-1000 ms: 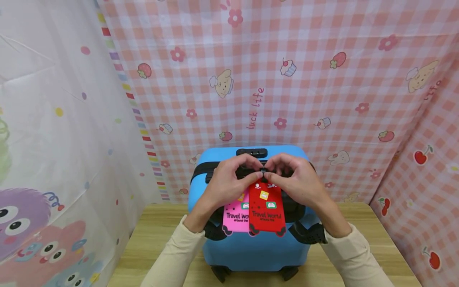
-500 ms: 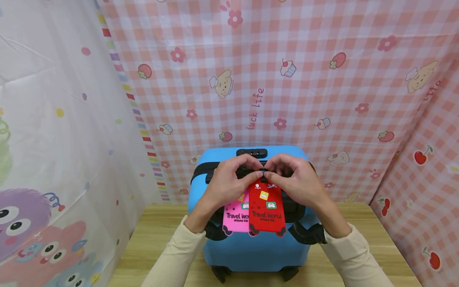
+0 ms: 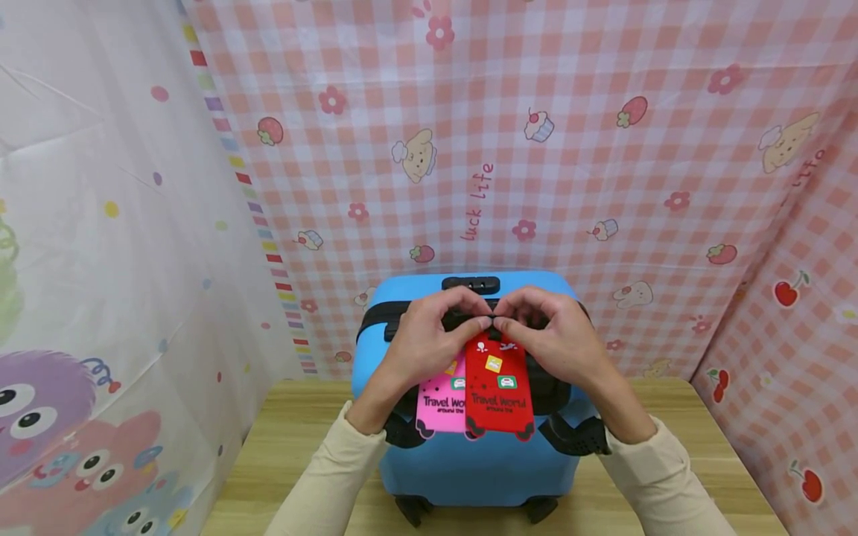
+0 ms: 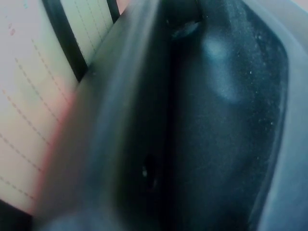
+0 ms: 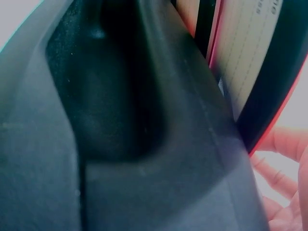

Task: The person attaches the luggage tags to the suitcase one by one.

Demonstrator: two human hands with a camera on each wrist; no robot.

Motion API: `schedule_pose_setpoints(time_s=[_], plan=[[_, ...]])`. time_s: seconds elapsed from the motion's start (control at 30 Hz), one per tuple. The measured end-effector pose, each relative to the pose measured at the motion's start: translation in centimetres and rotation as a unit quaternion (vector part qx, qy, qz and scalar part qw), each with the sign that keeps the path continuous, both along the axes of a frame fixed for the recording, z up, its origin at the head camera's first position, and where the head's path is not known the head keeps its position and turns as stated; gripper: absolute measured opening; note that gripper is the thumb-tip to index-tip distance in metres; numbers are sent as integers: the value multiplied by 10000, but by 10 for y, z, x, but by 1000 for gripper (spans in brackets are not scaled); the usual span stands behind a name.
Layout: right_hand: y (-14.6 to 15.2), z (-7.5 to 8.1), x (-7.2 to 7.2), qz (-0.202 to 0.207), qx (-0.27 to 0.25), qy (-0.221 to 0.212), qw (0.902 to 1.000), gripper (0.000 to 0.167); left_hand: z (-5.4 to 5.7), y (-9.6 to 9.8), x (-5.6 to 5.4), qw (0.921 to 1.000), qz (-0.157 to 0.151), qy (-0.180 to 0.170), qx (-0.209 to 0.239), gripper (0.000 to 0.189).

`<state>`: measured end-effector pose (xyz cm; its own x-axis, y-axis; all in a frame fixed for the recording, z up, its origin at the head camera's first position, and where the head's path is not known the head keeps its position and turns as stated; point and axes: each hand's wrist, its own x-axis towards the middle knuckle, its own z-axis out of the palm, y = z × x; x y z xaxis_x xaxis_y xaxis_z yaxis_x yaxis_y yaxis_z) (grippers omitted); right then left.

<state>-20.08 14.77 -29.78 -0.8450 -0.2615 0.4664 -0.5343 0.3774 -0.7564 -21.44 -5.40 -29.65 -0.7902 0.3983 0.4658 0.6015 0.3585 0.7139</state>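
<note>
In the head view, my left hand (image 3: pixel 425 342) and right hand (image 3: pixel 556 339) meet above a blue suitcase (image 3: pixel 479 473). Thumbs and forefingers of both pinch the short black strap (image 3: pixel 494 335) of a red luggage tag (image 3: pixel 499 406); the strap's upper end is mostly covered by fingertips. Beside it on the left hangs a pink luggage tag (image 3: pixel 439 409), partly behind the red one. The pale ruled back of a tag (image 4: pixel 36 120) fills the left wrist view's left side. In the right wrist view, fingers of my right hand (image 5: pixel 286 178) show beyond the red-edged tag.
The suitcase lies on a wooden table (image 3: pixel 268 461). A black combination lock (image 3: pixel 471 285) sits near its far edge, and black wheels (image 3: pixel 540 509) stick out at the near end. Printed cloth (image 3: pixel 503 97) hangs behind and at both sides.
The thumbs have shifted very slightly at the strap, covering a little more of its upper end. The tags and the suitcase stay in place.
</note>
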Motion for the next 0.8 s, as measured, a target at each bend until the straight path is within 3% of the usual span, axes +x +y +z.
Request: schedule_pose_setpoints(time_s=[0.37,0.63,0.8], plan=[[0,-1,-1,-104,101,154,9998,5,1,1,1,9999,14,108,91,7],[0,-2,-1,-117,95,229,9996,5,-1,-1,1,9997,-153,106,168,12],[0,-2,0,-107,77,279,9995,4,0,-1,1,9998,-59,134,130,11]])
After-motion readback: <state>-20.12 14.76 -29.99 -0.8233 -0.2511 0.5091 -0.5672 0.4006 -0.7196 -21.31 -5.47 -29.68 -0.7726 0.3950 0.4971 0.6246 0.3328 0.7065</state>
